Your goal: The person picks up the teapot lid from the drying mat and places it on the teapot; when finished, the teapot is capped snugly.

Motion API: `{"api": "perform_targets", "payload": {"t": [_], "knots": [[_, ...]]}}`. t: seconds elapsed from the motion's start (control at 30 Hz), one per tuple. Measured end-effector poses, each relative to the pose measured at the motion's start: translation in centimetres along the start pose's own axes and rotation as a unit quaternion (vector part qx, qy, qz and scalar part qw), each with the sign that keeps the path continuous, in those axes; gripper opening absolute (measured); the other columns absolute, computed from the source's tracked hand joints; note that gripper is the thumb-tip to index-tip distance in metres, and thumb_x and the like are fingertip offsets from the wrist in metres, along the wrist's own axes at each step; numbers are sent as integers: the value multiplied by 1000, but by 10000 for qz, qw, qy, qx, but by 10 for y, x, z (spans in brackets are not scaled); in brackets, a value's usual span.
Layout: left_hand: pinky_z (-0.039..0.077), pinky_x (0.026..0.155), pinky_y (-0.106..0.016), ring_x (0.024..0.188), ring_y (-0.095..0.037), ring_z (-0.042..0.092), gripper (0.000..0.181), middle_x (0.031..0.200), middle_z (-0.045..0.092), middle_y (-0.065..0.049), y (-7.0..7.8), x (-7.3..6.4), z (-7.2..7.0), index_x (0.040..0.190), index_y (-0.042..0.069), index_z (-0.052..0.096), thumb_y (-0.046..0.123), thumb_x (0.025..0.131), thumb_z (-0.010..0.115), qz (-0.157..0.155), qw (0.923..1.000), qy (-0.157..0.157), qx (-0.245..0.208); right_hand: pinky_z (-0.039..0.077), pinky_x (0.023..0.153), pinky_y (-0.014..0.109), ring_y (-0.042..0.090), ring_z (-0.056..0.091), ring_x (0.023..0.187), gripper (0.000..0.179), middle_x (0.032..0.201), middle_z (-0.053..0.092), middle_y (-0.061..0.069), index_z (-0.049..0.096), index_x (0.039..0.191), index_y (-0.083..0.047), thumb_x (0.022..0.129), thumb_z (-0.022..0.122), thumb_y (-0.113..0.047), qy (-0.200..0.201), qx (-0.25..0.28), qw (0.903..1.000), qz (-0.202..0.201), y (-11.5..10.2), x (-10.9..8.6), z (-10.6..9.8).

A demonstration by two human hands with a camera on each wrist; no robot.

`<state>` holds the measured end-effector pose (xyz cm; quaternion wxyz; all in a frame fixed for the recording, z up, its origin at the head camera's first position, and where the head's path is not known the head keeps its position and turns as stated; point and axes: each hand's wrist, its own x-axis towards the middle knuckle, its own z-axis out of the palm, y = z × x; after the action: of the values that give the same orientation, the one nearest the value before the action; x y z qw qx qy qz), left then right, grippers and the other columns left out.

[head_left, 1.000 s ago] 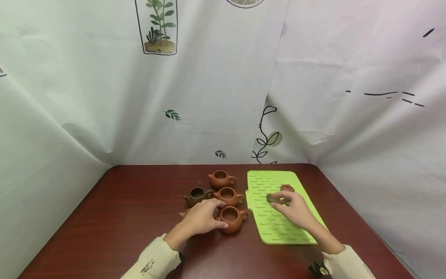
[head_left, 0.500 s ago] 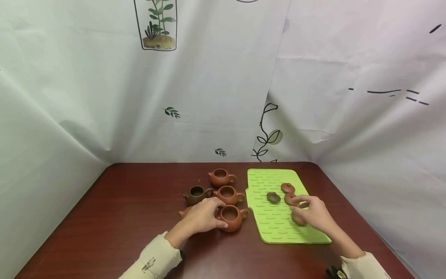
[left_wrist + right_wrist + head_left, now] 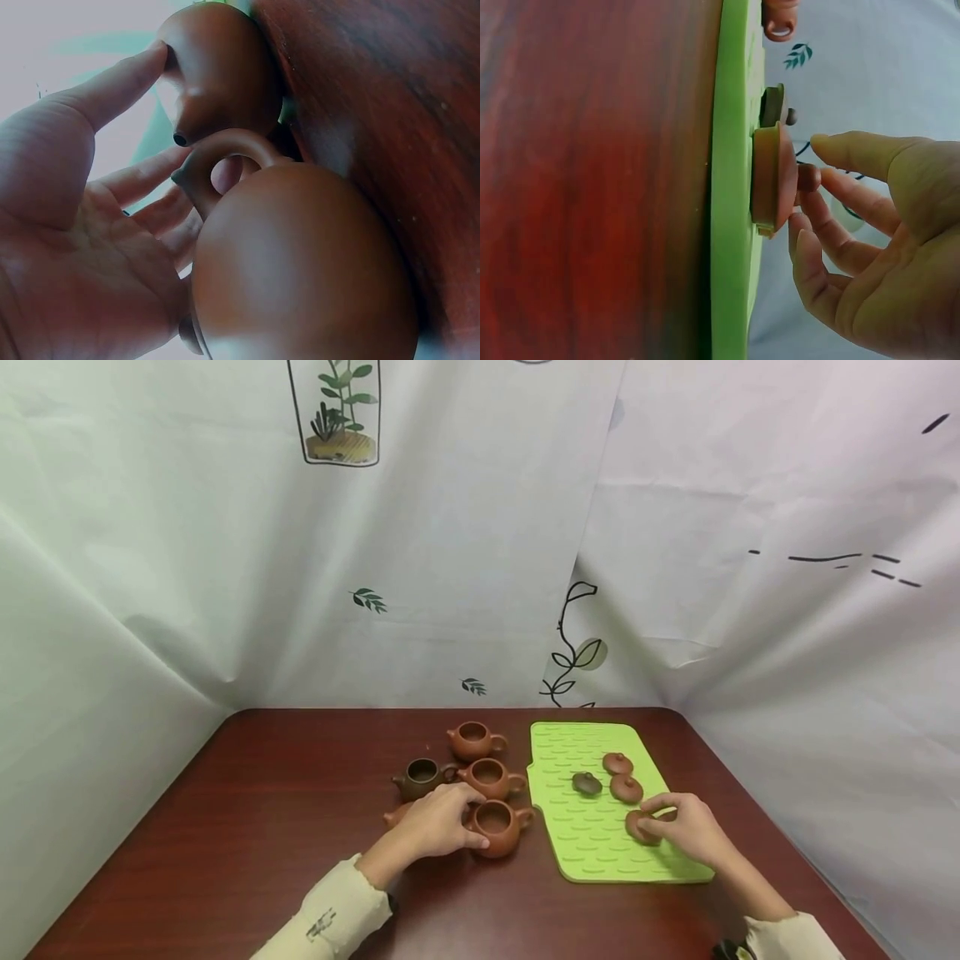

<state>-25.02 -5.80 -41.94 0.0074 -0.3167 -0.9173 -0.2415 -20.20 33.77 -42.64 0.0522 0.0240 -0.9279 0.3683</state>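
My left hand point(image 3: 438, 822) holds the spout side of the front lidless reddish-brown teapot point(image 3: 501, 842), its thumb against the body. Another reddish-brown teapot point(image 3: 300, 262) lies beneath that hand, mostly hidden in the head view; its handle comes right up to the front pot's spout in the left wrist view. Over the green mat point(image 3: 592, 860), my right hand point(image 3: 693, 833) reaches to the nearest reddish-brown lid point(image 3: 636, 828). In the right wrist view the thumb and fingers spread about the lid's knob point(image 3: 808, 178), with the thumb standing off it.
Behind the hand-held pot stand a dark teapot point(image 3: 420, 778) and two reddish-brown teapots, one in the middle point(image 3: 487, 783) and one at the back point(image 3: 472, 743). A dark lid point(image 3: 587, 784) and two reddish-brown lids point(image 3: 617, 765) lie farther back on the mat. White cloth walls surround the table.
My right hand has let go of the dark lid and moved right and nearer, to the closest reddish-brown lid. The left hand has stayed at the front teapot.
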Motion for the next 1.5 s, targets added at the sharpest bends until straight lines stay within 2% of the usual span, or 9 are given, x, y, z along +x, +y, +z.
{"api": "perform_targets", "payload": {"t": [0.27, 0.5, 0.73, 1.13, 1.5], "knots": [[52, 82, -41, 108, -21, 63, 54, 116, 68, 2, 1, 0, -2, 119, 14, 70, 40, 75, 86, -185, 9997, -131, -102, 52, 63, 29, 22, 71, 82, 19, 100, 72, 11, 76, 100, -3, 81, 78, -7, 1, -75, 9999, -109, 5, 2, 1], [52, 83, -41, 108, -22, 62, 53, 114, 69, 2, 1, 1, -1, 118, 13, 71, 39, 75, 87, -236, 9996, -139, -79, 51, 62, 29, 21, 69, 80, 12, 93, 71, 7, 76, 95, -5, 83, 77, -7, -47, -105, 9998, -156, 6, 0, 2], [53, 80, -39, 103, -21, 65, 53, 109, 70, 0, 1, 1, 1, 118, 14, 72, 38, 74, 87, -263, 9994, -170, -128, 51, 62, 29, 18, 68, 78, 11, 95, 73, 7, 77, 95, -7, 84, 78, -8, -15, -182, 9997, -189, 6, -1, 4], [53, 81, -39, 104, -22, 64, 54, 110, 70, -2, 3, -1, 0, 119, 11, 70, 35, 74, 88, -362, 9986, -238, -305, 47, 57, 26, 14, 66, 74, 12, 96, 73, 8, 77, 96, -6, 84, 77, -5, 26, 36, 9988, -493, -10, 0, 11], [53, 82, -40, 104, -22, 66, 54, 110, 71, -2, 3, 1, 1, 118, 11, 72, 37, 73, 88, -228, 9995, -58, -194, 49, 61, 27, 13, 64, 77, 11, 94, 72, 3, 77, 95, -9, 84, 78, -8, 98, 87, 9990, -436, -26, 5, 22]]}}
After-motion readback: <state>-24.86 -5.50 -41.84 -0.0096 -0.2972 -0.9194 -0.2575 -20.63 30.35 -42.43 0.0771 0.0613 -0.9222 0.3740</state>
